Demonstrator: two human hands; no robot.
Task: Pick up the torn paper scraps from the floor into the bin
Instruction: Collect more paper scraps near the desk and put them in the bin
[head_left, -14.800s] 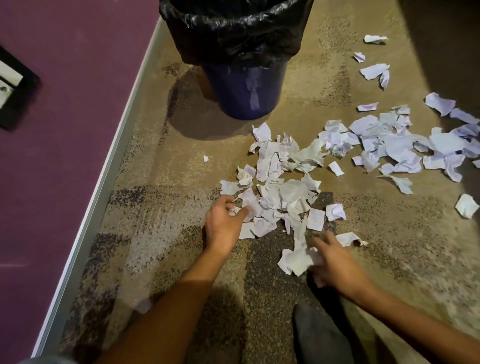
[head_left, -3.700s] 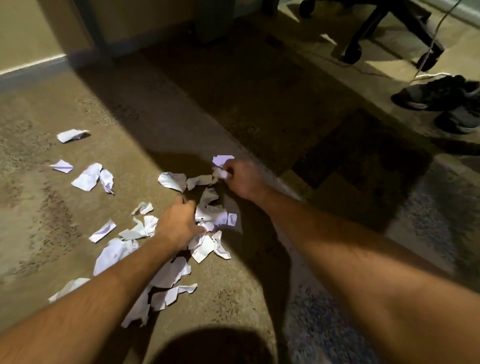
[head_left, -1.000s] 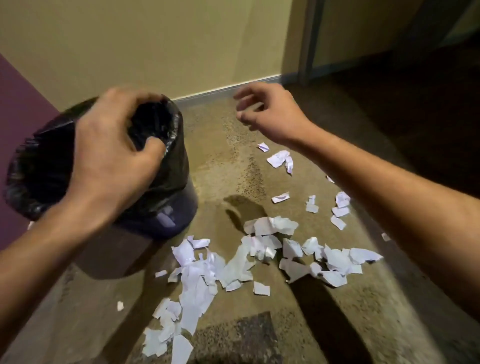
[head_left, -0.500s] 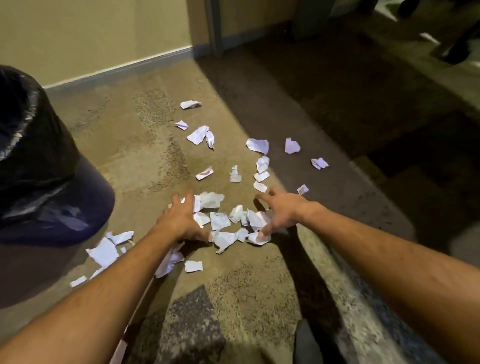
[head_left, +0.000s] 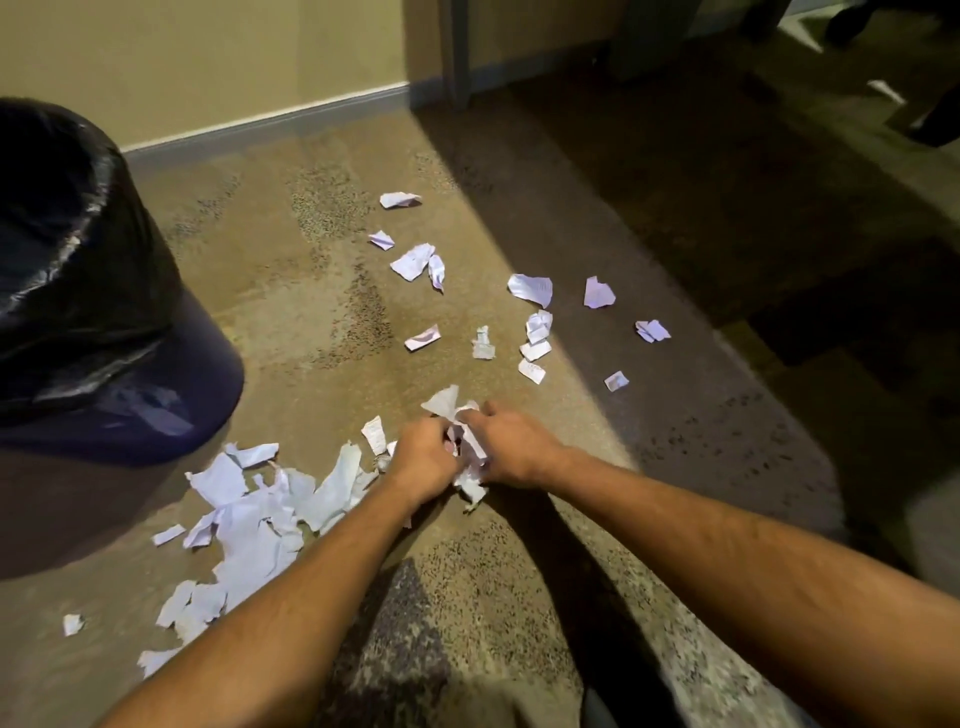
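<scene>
down on the carpet (head_left: 332, 312), left hand (head_left: 423, 460) and right hand (head_left: 511, 449) curl their fingers around a bunch of scraps (head_left: 460, 439) between them; loose scraps (head_left: 260, 509) lie beside the bin (head_left: 104, 332).

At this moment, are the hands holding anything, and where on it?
Both hands, left hand and right hand, grip one bunch of paper scraps between them, fingers curled round its sides; scrap ends stick out above and below.
</scene>
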